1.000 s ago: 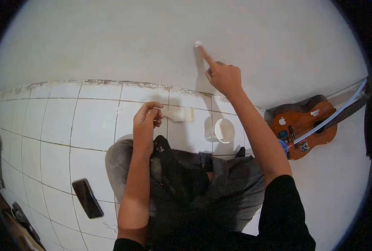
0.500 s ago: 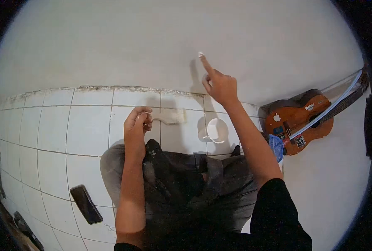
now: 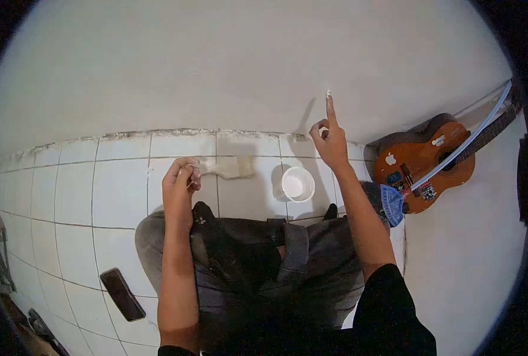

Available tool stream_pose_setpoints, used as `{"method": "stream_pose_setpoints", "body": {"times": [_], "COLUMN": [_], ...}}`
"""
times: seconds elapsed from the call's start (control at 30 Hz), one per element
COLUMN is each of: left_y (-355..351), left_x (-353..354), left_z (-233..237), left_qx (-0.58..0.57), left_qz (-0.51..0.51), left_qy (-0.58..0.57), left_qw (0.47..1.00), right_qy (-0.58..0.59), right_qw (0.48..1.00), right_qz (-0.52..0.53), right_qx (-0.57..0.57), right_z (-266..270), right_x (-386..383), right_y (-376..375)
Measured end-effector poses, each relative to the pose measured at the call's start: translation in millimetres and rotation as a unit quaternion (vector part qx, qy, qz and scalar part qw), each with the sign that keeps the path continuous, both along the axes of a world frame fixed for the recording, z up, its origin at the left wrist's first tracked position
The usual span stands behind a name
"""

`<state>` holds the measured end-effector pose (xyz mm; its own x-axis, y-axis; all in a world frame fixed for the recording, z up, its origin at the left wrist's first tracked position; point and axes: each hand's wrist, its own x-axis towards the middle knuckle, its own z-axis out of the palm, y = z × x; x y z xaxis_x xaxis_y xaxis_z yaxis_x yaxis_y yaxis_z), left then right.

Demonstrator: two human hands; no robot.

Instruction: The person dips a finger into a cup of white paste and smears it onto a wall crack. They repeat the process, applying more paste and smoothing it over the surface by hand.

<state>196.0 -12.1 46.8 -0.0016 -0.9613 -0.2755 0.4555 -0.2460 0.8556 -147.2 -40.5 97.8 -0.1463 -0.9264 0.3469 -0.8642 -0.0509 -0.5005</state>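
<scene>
A paintbrush (image 3: 235, 167) with broad pale bristles is level with my left hand (image 3: 182, 173), whose thumb and fingers close round the end of its whitish handle. White smears mark those fingers. Up near the wall (image 3: 216, 71), my right hand (image 3: 333, 139) points upward with its index finger stretched out and the others curled in. White stuff coats that fingertip, and nothing is gripped in the palm. On the floor below, left of my right forearm, stands a small white tub (image 3: 298, 184) with white contents.
White floor tiles (image 3: 121, 190) meet the wall along a stained, flaking edge. A guitar (image 3: 424, 169) leans at the right, with a pale blue tube (image 3: 465, 145) across it and a blue mask-like cloth (image 3: 391, 206) beside it. A phone (image 3: 122, 294) lies lower left.
My right hand has moved right and slightly down along the wall, its index finger now pointing straighter up. The view has shifted slightly; my left hand stays at the brush handle.
</scene>
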Motion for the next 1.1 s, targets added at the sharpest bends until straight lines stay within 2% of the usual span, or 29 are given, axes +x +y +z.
{"method": "stream_pose_setpoints", "body": {"times": [0.1,0.13,0.17,0.2,0.23,0.3,0.33,0.37,0.43,0.47,0.53,0.57,0.63,0.67,0.7,0.73,0.77,0.8,0.83,0.9,1.03,1.1], "left_y": [-0.3,-0.7,-0.6,-0.4,0.0,0.1,-0.4,-1.3,-2.8,-2.5,-2.4,-2.2,-2.2,-2.3,-1.7,-2.3,-2.0,-0.7,-0.6,-3.5,-4.2,-6.7], "left_x": [-0.4,-0.7,-0.7,-0.4,-0.1,0.3,0.1,-0.6,-1.1,-0.4,-1.7,-2.6,-4.7,-5.6,-6.9,-7.6,-9.3,-10.6,-11.9,-14.9,-16.4,-18.2], "left_z": [-1.5,-1.9,-2.1,-2.3,-2.3,-2.6,-3.3,-4.2,-6.0,-6.6,-5.3,-3.1,1.2,3.4,3.7,1.9,2.7,5.4,7.0,6.9,3.9,2.4], "left_qx": [-0.004,-0.005,0.000,0.006,0.008,-0.004,-0.003,0.002,0.007,0.004,0.000,0.003,0.005,0.003,0.002,-0.005,-0.006,-0.010,-0.013,0.004,-0.008,-0.004], "left_qz": [-0.002,-0.004,-0.003,0.000,0.000,-0.008,-0.009,-0.007,-0.006,-0.009,-0.014,-0.012,-0.012,-0.007,-0.002,-0.009,-0.011,-0.010,-0.010,-0.007,-0.035,-0.036], "left_qy": [0.001,-0.001,0.003,0.006,0.003,-0.008,-0.011,-0.014,-0.021,-0.021,-0.026,-0.034,-0.045,-0.044,-0.044,-0.085,-0.088,-0.089,-0.090,-0.101,-0.125,-0.135], "left_qw": [1.000,1.000,1.000,1.000,1.000,1.000,1.000,1.000,1.000,1.000,1.000,0.999,0.999,0.999,0.999,0.996,0.996,0.996,0.996,0.995,0.992,0.990], "right_qy": [-0.033,-0.190,-0.343,-0.420,-0.422,-0.658,-0.686,-0.689,-0.760,-0.762,-0.706,-0.709,-0.529,-0.385,-0.388,-0.206,-0.016,0.113,0.110,0.266,0.299,0.385], "right_qw": [0.998,0.981,0.936,0.905,0.904,0.745,0.721,0.718,0.634,0.631,0.693,0.691,0.841,0.917,0.916,0.971,0.990,0.986,0.987,0.964,0.953,0.921], "right_qz": [0.022,0.047,0.071,0.047,0.047,0.100,0.093,0.091,0.137,0.136,0.141,0.139,0.117,0.096,0.094,0.090,0.082,0.065,0.063,0.015,-0.012,-0.028], "right_qx": [-0.039,-0.007,0.024,0.043,0.044,0.043,0.032,0.032,0.048,0.046,0.030,0.028,0.004,-0.039,-0.039,-0.080,-0.117,-0.100,-0.100,-0.010,0.042,0.049], "right_z": [-4.9,-5.5,-6.1,0.7,6.5,15.0,16.5,14.2,9.8,7.6,7.5,7.6,10.6,11.1,11.3,11.2,9.8,5.8,1.9,-4.2,-24.3,-34.8], "right_x": [1.7,0.3,-0.8,0.9,2.7,5.7,8.7,5.5,-1.9,-5.2,-8.6,-9.8,-8.2,-5.4,-6.2,-8.5,-12.8,-19.4,-24.9,-31.0,-25.5,-26.8], "right_y": [-2.2,-5.8,-8.8,-9.3,-9.0,-8.8,-9.9,-11.8,-17.5,-19.5,-23.4,-24.7,-27.6,-30.8,-33.4,-35.9,-38.5,-43.6,-47.1,-53.0,-59.3,-65.6]}}
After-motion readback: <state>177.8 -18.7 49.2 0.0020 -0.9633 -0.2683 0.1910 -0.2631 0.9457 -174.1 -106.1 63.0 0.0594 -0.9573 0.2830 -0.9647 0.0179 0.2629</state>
